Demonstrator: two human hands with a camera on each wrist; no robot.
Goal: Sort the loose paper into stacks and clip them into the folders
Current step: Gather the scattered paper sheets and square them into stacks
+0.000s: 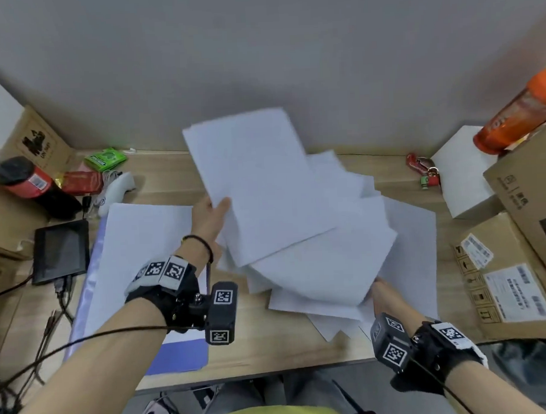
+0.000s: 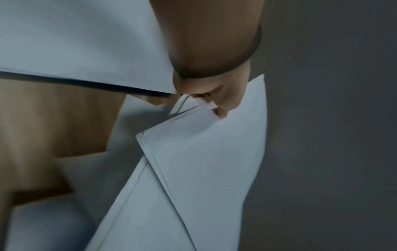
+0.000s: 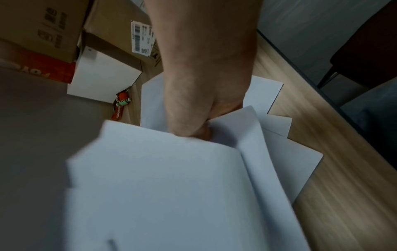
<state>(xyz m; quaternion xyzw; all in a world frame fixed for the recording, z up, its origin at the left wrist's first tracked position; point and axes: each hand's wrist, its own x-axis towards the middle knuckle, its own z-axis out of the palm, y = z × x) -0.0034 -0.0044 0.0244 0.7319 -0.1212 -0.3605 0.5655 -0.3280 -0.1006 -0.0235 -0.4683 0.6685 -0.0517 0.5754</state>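
Both hands are gripping: left hand pinches 1 raised bundle of sheets, right hand clutches the messy pile between them, so they'd best square edges before stacking.

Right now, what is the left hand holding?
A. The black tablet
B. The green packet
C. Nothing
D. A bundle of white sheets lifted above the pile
D: the left hand pinches the edge of a bundle of white sheets raised over the loose pile; the left wrist view shows the thumb on that edge.
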